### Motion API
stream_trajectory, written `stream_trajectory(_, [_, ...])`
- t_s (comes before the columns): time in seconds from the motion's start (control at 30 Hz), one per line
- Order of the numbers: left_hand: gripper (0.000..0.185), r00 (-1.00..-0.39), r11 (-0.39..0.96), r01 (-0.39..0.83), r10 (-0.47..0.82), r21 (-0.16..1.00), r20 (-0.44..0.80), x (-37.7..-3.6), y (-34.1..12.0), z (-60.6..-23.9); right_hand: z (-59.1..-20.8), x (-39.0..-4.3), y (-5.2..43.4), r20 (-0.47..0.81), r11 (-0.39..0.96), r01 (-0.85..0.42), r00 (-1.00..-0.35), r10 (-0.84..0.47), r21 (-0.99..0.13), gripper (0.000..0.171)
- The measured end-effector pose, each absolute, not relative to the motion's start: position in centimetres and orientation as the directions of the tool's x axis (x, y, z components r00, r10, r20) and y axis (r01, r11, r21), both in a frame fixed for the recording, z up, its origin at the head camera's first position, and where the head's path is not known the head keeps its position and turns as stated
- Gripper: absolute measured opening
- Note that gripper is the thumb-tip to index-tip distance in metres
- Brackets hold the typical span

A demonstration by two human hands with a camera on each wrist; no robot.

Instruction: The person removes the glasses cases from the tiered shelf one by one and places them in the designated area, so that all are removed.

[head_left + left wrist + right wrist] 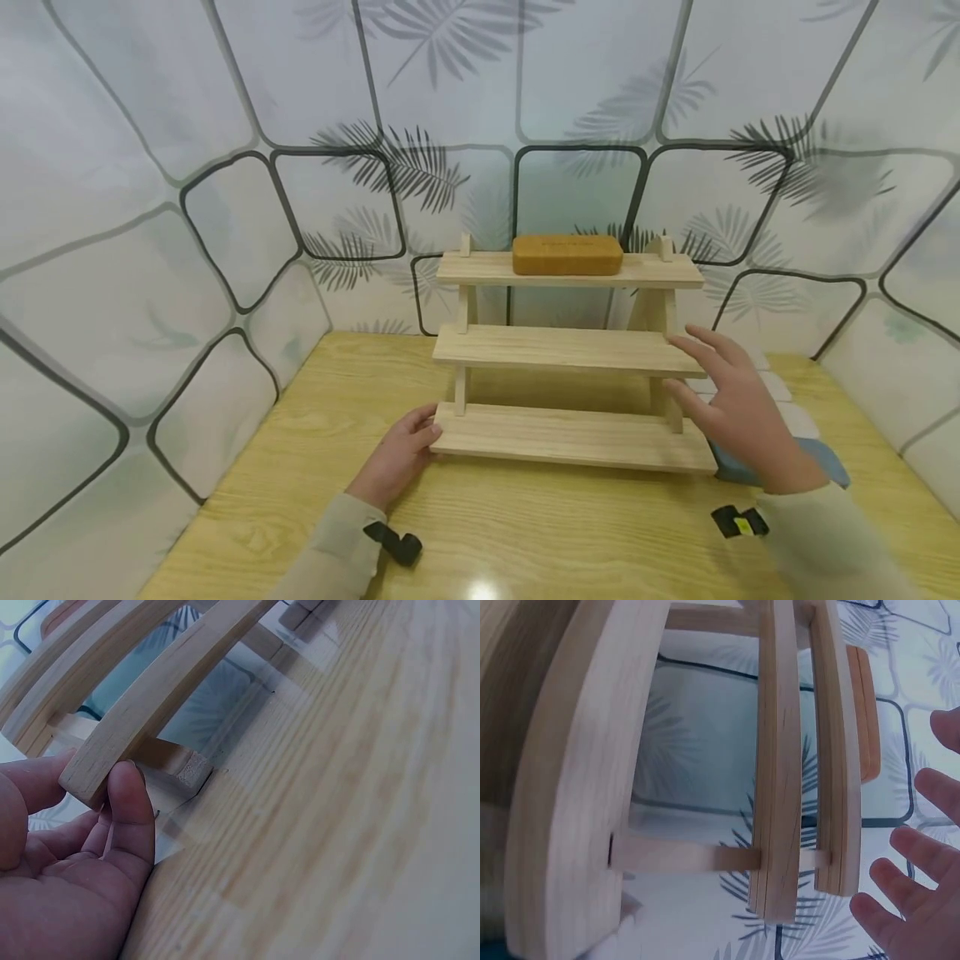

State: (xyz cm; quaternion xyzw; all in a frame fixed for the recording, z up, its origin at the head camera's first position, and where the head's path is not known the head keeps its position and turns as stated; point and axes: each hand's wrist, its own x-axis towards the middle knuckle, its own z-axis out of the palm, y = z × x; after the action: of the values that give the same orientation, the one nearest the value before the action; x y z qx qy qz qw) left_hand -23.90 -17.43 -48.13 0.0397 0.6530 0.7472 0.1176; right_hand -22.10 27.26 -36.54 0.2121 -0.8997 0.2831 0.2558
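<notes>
A three-tier wooden display shelf (570,346) stands on the table, its steps rising toward the back. On its top board lies an orange-brown glasses case (567,255), lid closed. My left hand (401,454) grips the left end of the bottom board. In the left wrist view, the fingers and thumb pinch that board's end (97,769) from both sides. My right hand (738,408) hovers by the right end of the middle board with fingers spread and nothing in them. The right wrist view shows its fingers (907,889) apart from the boards.
Behind the shelf's right side, partly hidden by the right hand, lie a blue item (825,461) and several whitish pads (798,419) in a row. The wood-grain table (300,492) meets a patterned fabric wall (457,192) at the back and sides.
</notes>
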Motion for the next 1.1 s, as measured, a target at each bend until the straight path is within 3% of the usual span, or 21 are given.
stream_trajectory(0.57, [0.055, -0.966, -0.111, -0.111, 0.245, 0.988, -0.081, -24.0, -17.5, -48.3, -33.5, -26.8, 22.4, 0.566, 0.748, -0.548, -0.774, -0.283, -0.376, 0.062])
stream_trajectory(0.83, [0.052, -0.971, -0.100, -0.115, 0.221, 0.988, -0.090, -23.9, -17.7, -48.3, -31.9, -28.8, 20.9, 0.579, 0.768, -0.559, -0.753, -0.312, -0.313, 0.061])
stream_trajectory(1.1, [0.052, -0.966, -0.092, -0.121, 0.239, 0.988, -0.096, -24.0, -17.6, -48.4, -30.3, -30.8, 20.5, 0.506, 0.804, -0.520, -0.795, -0.334, -0.287, 0.067])
